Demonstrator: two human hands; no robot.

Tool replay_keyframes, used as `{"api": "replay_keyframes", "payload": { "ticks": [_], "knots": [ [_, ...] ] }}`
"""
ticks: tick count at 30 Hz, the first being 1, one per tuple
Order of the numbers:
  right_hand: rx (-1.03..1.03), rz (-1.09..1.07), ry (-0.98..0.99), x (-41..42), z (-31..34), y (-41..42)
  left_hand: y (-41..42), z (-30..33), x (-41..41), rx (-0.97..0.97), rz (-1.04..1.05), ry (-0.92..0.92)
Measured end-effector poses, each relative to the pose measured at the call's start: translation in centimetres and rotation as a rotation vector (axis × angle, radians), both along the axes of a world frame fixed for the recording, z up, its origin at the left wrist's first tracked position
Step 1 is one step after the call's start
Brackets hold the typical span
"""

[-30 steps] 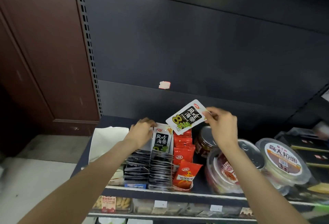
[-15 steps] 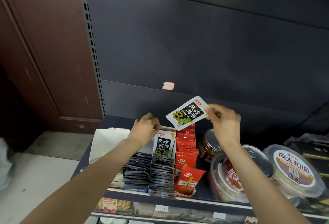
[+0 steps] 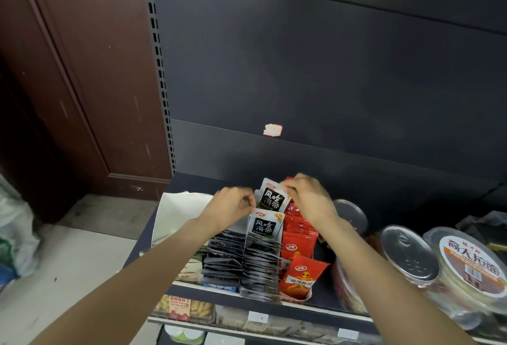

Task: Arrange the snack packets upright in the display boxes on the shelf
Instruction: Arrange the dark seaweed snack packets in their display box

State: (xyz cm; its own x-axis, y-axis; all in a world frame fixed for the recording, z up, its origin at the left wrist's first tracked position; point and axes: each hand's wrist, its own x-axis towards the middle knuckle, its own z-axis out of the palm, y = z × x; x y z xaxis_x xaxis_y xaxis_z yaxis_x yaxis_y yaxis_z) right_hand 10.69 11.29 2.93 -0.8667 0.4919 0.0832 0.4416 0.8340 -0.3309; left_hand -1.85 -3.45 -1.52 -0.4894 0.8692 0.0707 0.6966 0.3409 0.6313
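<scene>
A black-and-white seaweed packet (image 3: 271, 197) stands nearly upright at the back of the display box (image 3: 259, 294). My right hand (image 3: 308, 196) pinches its top right corner. My left hand (image 3: 233, 208) pinches its left edge, fingers curled. Just in front stands another upright seaweed packet (image 3: 265, 227). Two rows of dark packets (image 3: 244, 259) fill the box toward the shelf front. To the right, a box of red snack packets (image 3: 299, 244) holds one red packet (image 3: 301, 276) leaning at the front.
A white box (image 3: 178, 213) stands left of the display boxes. Round lidded tubs (image 3: 411, 255) and a noodle bowl (image 3: 472, 262) crowd the shelf on the right. A dark back panel (image 3: 329, 84) rises behind. A lower shelf (image 3: 247, 317) holds more snacks.
My right hand brought the seaweed packet down from the air into the back of the box and turned it upright. My left hand moved right and took its left edge.
</scene>
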Motion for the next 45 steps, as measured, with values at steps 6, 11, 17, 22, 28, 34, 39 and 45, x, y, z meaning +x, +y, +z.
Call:
{"api": "replay_keyframes", "payload": {
  "ticks": [6,11,17,22,28,34,39,45],
  "knots": [
    [0.020,-0.082,0.026,-1.6,-2.1,-0.1,-0.1,0.0,0.0,-0.032,0.012,-0.023],
    [0.011,-0.043,0.000,-1.4,-3.0,0.1,0.2,-0.1,0.0,-0.030,0.041,-0.063],
    [-0.056,-0.026,-0.031,-1.7,-2.7,0.5,0.5,-0.1,0.1,-0.049,0.035,-0.078],
    [-0.169,-0.033,0.015,-0.8,-2.2,0.5,0.6,0.1,0.3,-0.035,0.030,-0.033],
    [-0.300,-0.081,0.217,1.0,-0.6,0.0,-0.2,2.8,0.6,0.263,0.091,-0.072],
    [-0.412,-0.024,0.214,2.4,1.9,-1.6,-1.7,7.3,0.2,0.601,0.254,-0.363],
    [-0.335,-0.140,0.271,3.5,3.2,-2.6,-3.5,9.7,0.5,0.783,0.246,-0.763],
    [-0.357,-0.207,0.364,5.0,4.2,-4.6,-5.3,10.0,1.0,0.610,0.365,-0.956]
  ]
}}
